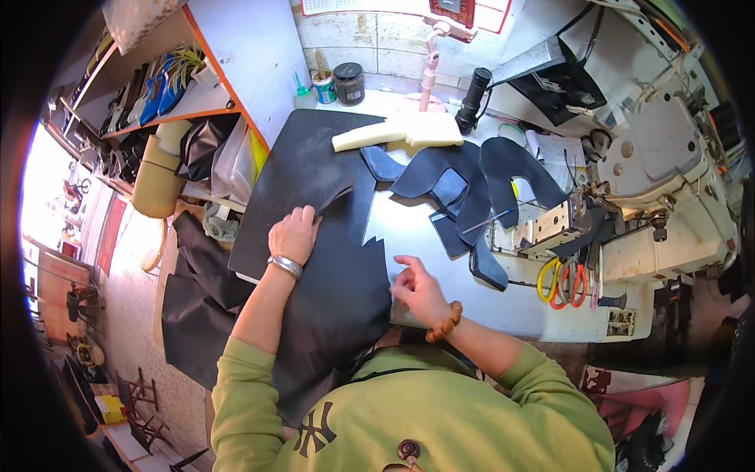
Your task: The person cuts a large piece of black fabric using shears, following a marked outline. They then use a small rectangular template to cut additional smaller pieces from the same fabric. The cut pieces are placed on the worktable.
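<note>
A large sheet of black leather [314, 181] lies over the left of the white table [425, 236] and hangs off the near edge onto my lap. Its right edge is cut in jagged notches. My left hand [292, 234] presses flat on the sheet near one notch, a silver bangle on the wrist. My right hand [417, 287] rests on the table at the sheet's right edge, fingers loosely curled at the cut edge, a wooden bead bracelet on the wrist. Whether it pinches the leather I cannot tell.
Cut dark-blue leather pieces [464, 185] pile up mid-table beside a cream foam shape [397, 132]. A white sewing machine [668, 181] fills the right, with yellow and red-handled scissors [560, 279] below it. Jars [348, 82] stand at the back, shelves [173, 86] at left.
</note>
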A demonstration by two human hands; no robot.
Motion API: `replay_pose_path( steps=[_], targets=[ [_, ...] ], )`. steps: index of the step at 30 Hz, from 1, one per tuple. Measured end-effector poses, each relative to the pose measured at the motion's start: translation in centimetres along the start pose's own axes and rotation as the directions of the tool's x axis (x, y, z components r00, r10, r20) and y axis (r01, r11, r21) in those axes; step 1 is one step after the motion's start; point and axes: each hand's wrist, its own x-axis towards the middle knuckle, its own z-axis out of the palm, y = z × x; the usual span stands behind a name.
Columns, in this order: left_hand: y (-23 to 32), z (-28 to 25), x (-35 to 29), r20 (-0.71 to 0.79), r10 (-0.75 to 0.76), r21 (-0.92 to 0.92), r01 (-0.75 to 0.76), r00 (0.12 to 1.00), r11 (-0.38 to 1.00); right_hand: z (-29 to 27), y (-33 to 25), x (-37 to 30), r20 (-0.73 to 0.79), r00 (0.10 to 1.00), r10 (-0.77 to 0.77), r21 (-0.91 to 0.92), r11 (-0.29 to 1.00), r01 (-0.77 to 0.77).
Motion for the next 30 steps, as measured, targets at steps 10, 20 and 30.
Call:
replay_pose_path(
  steps=[10,20,30],
  targets=[
    [1.6,-1.4,-0.4,0.098,0.088,-0.074,-0.080,0.991,0.994,-9.2,-1.8,2.1,0.261,0.764,-0.590,-0.965,-0.166,0.201],
    [3.6,-3.9,-7.2,0.112,-0.090,-0.241,0.115,0.990,0.964,-5.5,-7.7,2.8,0.078,0.592,-0.802,-0.844,0.263,0.468],
    [2.4,-2.9,-7.4,0.005,-0.541,-0.712,0.383,0.841,0.588,6.6,-5.9,11.0,0.342,0.401,-0.850,-0.621,0.116,0.775]
  ],
)
